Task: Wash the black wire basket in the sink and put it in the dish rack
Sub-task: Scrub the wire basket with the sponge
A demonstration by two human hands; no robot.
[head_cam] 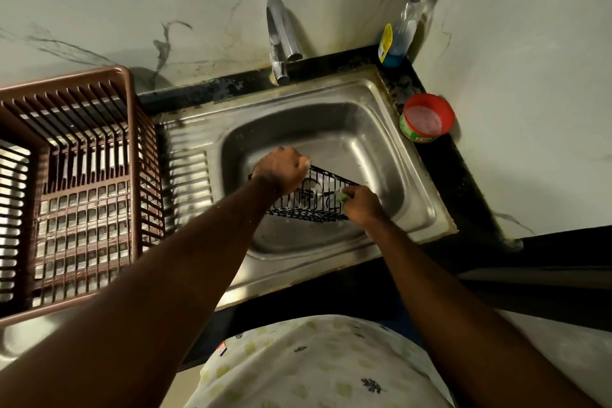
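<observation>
The black wire basket is tilted inside the steel sink, over the drain. My left hand grips the basket's upper left rim. My right hand pinches a small green scrubber against the basket's right side. The brown plastic dish rack stands on the drainboard to the left of the sink, with nothing in it.
A chrome tap curves over the sink's back edge; no water is seen running. A dish soap bottle stands in the back right corner. A red tub of dish paste sits on the black counter right of the sink.
</observation>
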